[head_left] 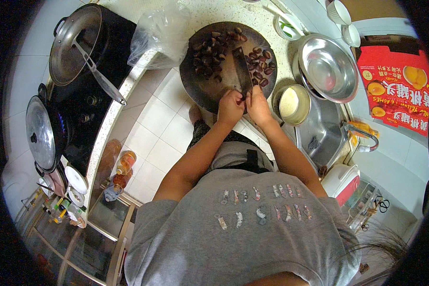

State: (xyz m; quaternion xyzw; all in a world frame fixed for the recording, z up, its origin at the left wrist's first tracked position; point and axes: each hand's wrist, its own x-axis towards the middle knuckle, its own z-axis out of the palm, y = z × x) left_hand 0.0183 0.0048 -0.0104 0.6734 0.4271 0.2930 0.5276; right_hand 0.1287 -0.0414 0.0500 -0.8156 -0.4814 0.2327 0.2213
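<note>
A round dark cutting board point(229, 78) lies before me, bearing two groups of chestnuts. The larger heap of dark chestnuts point(209, 59) spreads over the left and far side; shinier red-brown chestnuts point(262, 64) lie on the right. Between them a dark-bladed cleaver point(242, 69) points away from me. My right hand point(258, 106) is closed at its near end, where the handle is hidden. My left hand point(230, 107) touches it from the left, its fingers pinched together. Something small and dark shows between the hands, too small to name.
Right of the board stand a saucepan point(295, 104), stacked steel bowls point(329, 66) and a sink point(321, 138). A clear plastic bag point(159, 35) sits at the far left. Further left, the stove point(88, 95) holds a wok point(76, 43) with a spatula and a lidded pan point(42, 133) over a blue flame.
</note>
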